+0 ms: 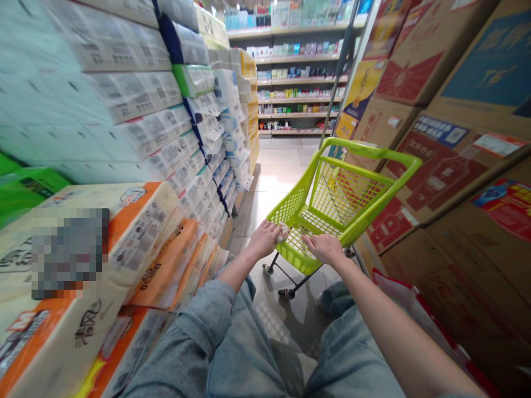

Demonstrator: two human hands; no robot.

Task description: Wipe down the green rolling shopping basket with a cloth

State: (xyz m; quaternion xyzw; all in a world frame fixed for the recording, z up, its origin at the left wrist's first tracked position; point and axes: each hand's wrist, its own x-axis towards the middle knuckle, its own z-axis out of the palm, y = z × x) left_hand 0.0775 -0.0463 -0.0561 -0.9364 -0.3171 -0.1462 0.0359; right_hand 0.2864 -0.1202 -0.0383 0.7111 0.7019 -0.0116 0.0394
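A small yellow-green shopping cart point(369, 148) with lattice sides stands in front of my knees. Over its near left corner is my left hand point(266, 239), fingers closed around a crumpled white tissue point(284, 231) that pokes out by the fingertips. My right hand point(326, 247) is above the cart's near right edge, its fingers curled and pointing inward toward the left hand. Whatever is in those fingers, if anything, is hidden, and I cannot tell whether this hand touches the rim. The lattice basket floor point(305, 224) shows between the hands.
Stacked tissue packs point(153, 135) line the left side, with a pixelated dark flat object point(70, 254) lying on a nearer pack. Cardboard boxes point(431, 182) are piled along the right. Tiled floor point(277, 171) leads to stocked shelves point(296, 80) at the back.
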